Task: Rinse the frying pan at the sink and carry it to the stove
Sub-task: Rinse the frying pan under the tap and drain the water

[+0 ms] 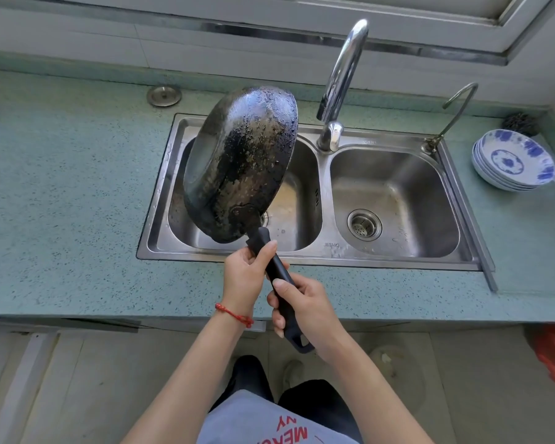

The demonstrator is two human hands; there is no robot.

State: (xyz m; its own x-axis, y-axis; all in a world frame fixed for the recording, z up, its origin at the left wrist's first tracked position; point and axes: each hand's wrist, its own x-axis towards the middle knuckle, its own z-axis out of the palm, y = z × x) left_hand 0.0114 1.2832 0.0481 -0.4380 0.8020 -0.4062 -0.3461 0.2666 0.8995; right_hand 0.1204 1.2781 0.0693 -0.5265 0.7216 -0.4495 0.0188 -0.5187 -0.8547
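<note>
Pan (237, 165) over the left basin of the sink (324, 254), tipped nearly on edge with its blackened, wet underside turned to me and its rim pointing toward 11 o'clock. I held it by the handle (277, 280) with both hands: my left hand (242, 277) curled round the neck just below the pan body, my right hand (305, 307) wrapped round the grip lower down, toward 5 o'clock, the hanging loop poking out beneath my palm. The tap (340, 88) stood at 1 o'clock from the pan, no water visibly running.

Beads of water clung to the metal, so I judged the pan slick and fairly heavy, its weight sitting far out from my wrists; rigid, not fragile. The matte black handle looked the only sure hold, and two hands spread along it kept the load from twisting. For the walk to the stove, not in view, I reckoned a firm hold near the neck would steady it best, pan levelled to stop drips.
</note>
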